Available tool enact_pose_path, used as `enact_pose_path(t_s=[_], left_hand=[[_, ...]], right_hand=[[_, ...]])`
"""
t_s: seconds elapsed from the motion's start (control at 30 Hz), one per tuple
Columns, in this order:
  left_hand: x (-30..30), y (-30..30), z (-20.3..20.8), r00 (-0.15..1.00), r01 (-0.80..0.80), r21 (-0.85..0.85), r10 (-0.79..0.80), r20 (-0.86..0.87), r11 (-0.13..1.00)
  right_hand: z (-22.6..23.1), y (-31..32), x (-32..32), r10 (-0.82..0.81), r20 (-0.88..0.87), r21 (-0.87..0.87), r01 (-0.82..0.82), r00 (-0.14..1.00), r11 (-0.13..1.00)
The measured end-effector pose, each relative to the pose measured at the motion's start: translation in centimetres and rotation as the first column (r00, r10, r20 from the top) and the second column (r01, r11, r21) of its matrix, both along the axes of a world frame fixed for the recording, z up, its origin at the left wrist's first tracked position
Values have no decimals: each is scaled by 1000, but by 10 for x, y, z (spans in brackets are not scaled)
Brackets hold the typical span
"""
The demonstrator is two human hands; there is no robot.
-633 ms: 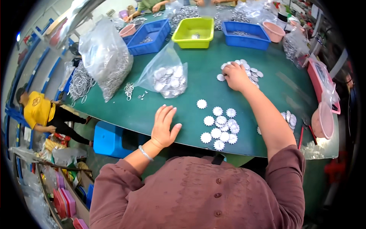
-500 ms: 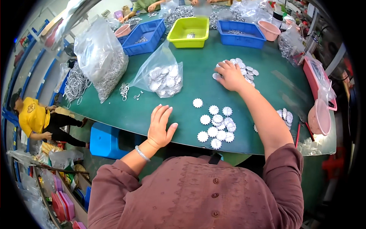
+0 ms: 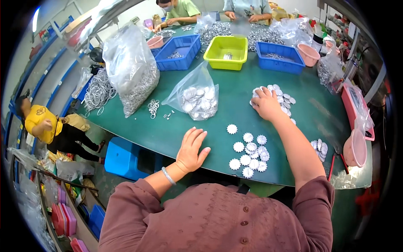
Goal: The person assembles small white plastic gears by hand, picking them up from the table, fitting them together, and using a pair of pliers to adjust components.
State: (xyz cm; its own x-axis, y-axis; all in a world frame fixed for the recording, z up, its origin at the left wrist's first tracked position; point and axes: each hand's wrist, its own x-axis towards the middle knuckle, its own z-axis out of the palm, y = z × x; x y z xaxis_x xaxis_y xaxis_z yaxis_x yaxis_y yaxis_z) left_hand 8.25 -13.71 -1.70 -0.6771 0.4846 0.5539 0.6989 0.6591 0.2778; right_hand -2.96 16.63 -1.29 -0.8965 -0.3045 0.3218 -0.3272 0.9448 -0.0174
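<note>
My left hand (image 3: pixel 192 152) lies at the table's near edge, fingers stretched out, thumb apart and nothing in it. My right hand (image 3: pixel 267 105) reaches over a pile of white toothed discs (image 3: pixel 287 100), fingers spread and bent, tips touching the discs. Whatever is under its palm is hidden. Nearer to me, a loose group of the same discs (image 3: pixel 247 137) lies on the green table (image 3: pixel 201 138), some overlapping. A clear plastic bag (image 3: pixel 196 82) with more discs in it stands beyond my left hand.
A large bag of metal rings (image 3: pixel 134 75) stands at the left. Farther back are a blue bin (image 3: pixel 178 61), a yellow-green bin (image 3: pixel 226 41) and another blue bin (image 3: pixel 279 70). Red-handled pliers (image 3: pixel 331 168) lie near a pink basket (image 3: pixel 354 148). People work across the table; another stands at left.
The whole view has shifted, so the table appears lower and farther right, and more of the people opposite shows. My right hand stays on the disc pile; my left hand stays at the edge.
</note>
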Motion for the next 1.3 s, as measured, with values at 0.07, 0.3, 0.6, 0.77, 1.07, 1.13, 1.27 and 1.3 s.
enact_pose_path(t_s=[0.07, 0.3, 0.6, 0.77, 1.07, 1.13, 1.27, 1.3], left_hand=[[0, 0, 0, 1000, -4, -2, 4, 2, 1000], [2, 2, 4, 1000, 6, 4, -6, 27, 1000], [2, 1, 2, 1000, -16, -6, 16, 22, 1000], [1, 5, 4, 1000, 3, -13, -3, 5, 1000], [-18, 42, 18, 989, 13, 238, -48, 141, 971], [-28, 73, 22, 851, 9, 533, -287, 441, 846], [-53, 135, 36, 477, -146, 690, -561, 677, 708], [-57, 144, 37, 476, -142, 691, -563, 676, 709]], right_hand=[[0, -1, -2, 9, -7, 9, -9, 1000, 1000], [-10, 3, -10, 58, -204, -12, -61, 977, 998], [20, 1, -1, 63, 328, -887, 284, 943, 364], [49, 7, 33, 258, 435, -899, 429, 863, 82], [50, 29, 70, 318, 377, -926, 347, 870, 148], [51, 32, 75, 330, 341, -931, 269, 880, 245], [49, 35, 81, 321, 264, -954, 197, 909, 226], [48, 34, 83, 315, 212, -969, 157, 925, 190]])
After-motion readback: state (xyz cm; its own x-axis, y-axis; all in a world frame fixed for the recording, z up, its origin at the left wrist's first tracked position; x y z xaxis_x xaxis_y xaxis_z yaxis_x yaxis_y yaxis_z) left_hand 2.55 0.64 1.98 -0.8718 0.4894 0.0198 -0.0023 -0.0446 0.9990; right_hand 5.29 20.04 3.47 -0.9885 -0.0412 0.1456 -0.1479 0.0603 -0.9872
